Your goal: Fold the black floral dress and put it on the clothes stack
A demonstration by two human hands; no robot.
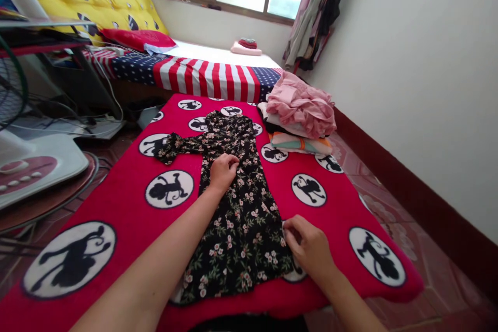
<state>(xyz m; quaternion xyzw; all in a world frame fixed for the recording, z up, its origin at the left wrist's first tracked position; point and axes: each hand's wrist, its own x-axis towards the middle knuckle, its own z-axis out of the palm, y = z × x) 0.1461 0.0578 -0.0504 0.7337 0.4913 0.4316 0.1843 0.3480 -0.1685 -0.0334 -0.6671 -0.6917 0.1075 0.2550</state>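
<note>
While flat beneath bunched left fingers (232,160), floral dress (244,210), side edge in pinch of right fingers (294,222).

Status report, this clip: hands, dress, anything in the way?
Left hand at middle of dress, right hand at lower right edge. Dress spread on red blanket. Clothes pile alongside, not covering it.

Black floral dress (245,218), spread flat
</note>
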